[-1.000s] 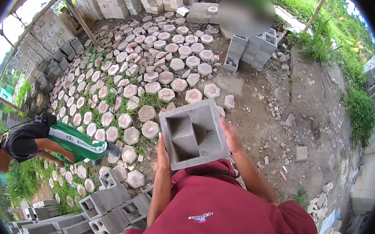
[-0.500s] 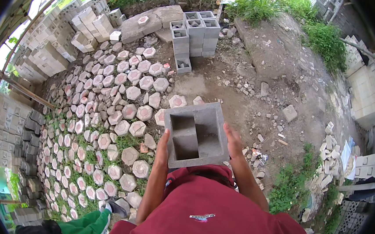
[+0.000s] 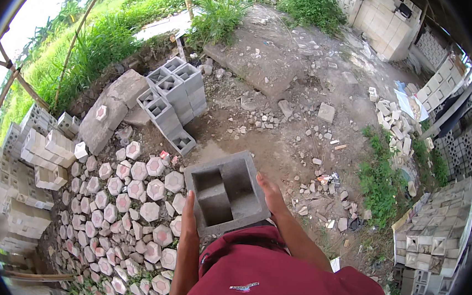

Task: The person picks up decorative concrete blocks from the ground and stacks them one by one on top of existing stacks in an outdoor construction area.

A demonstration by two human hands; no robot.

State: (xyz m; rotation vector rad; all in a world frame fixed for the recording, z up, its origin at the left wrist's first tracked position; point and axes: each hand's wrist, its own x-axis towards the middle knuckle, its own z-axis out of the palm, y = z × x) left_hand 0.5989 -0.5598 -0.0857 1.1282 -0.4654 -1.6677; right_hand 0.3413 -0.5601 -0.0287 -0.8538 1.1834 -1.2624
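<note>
- Grey concrete up front in the head view: a hollow block [image 3: 227, 194], held right between two bare hands, its open cells turned upward, the whole thing slightly skewed.
- Left hand [image 3: 189, 218] flat along one outer wall, right hand [image 3: 271, 196] against the opposite one: clamped on the block from both sides. Any fingers tucked underneath? Cannot tell, they're hidden.
- On the near side of the grip, a maroon shirt [image 3: 275, 284], close by the block's lower edge; touching or not, hard to say.
- Beyond the grip and off to its left, a stack of grey blocks [image 3: 182, 93], stepped down on its near side, well apart from the one held.
- Left of the grip, hexagonal pavers [image 3: 134, 189] spread over uneven ground. Straight beyond it, loose rubble [image 3: 256, 118].
- And the risk? That sideways squeeze looks to be doing much of the work: ease one palm and the block could tip or drop. Rough edges might scrape bare skin, too. Any step onto pavers or rubble could roll an ankle, with the block hiding what lies beneath.
</note>
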